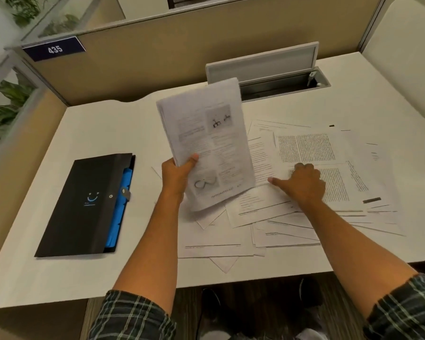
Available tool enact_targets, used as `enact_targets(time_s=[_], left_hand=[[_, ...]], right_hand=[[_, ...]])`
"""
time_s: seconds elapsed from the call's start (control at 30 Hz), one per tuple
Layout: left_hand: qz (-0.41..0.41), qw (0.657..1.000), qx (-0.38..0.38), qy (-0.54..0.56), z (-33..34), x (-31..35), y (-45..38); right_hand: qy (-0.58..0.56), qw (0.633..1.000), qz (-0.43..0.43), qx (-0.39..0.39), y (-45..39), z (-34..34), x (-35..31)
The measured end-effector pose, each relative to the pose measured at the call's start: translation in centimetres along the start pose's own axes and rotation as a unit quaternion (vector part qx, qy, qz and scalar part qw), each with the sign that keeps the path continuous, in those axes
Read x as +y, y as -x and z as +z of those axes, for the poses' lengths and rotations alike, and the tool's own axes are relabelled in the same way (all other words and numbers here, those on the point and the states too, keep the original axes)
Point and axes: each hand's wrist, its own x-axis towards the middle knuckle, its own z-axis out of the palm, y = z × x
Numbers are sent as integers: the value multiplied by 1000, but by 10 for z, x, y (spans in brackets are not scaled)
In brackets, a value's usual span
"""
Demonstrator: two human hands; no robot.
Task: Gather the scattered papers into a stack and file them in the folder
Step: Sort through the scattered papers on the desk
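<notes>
- Papers lie fanned and overlapping on the right half of the desk, a few corners poking past its near edge; some are printed with dense text, others show only their margins.
- Head view: the left hand grips a bundle of sheets by its lower left edge, thumb on the front page, and holds it tilted up off the desk above the loose sheets.
- Right hand rests on the loose papers, knuckles up, fingers curled down onto the top sheet and thumb stretched out to the left; whether it has pinched a page or only presses on it I cannot tell.
- Folder lies shut on the left of the desk, well apart from the papers, its snap tab fastened and blue dividers showing along its right edge.
- Step in hand, as I judge it: gathering is partly done, with many sheets not yet collected and nothing filed.
- Next move likely calls for the right hand to lift or slide one sheet free and feed it to the bundle, keeping edges roughly square; the folder must be unsnapped later.
</notes>
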Motion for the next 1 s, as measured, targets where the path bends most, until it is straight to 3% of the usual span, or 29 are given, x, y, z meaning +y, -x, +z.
enact_targets(time_s=[0.13,0.33,0.53,0.73,0.87,1.0], left_hand=[[-13,1000,25,-7,-14,-8,-7],[-66,998,19,-16,-26,-28,-3],[-90,995,25,-29,-28,-43,2],[-94,995,26,-37,-18,-48,4],[-82,995,12,-53,-8,-46,8],[-63,995,-36,-69,5,-36,11]], right_hand=[[47,999,10,-23,0,7,-5],[-101,993,3,-62,-4,6,-5],[-247,967,-40,44,-11,-13,3],[-447,873,-73,182,-14,-62,-9],[-525,834,-126,116,-16,-76,-22],[-490,863,-120,-36,-13,-58,-22]])
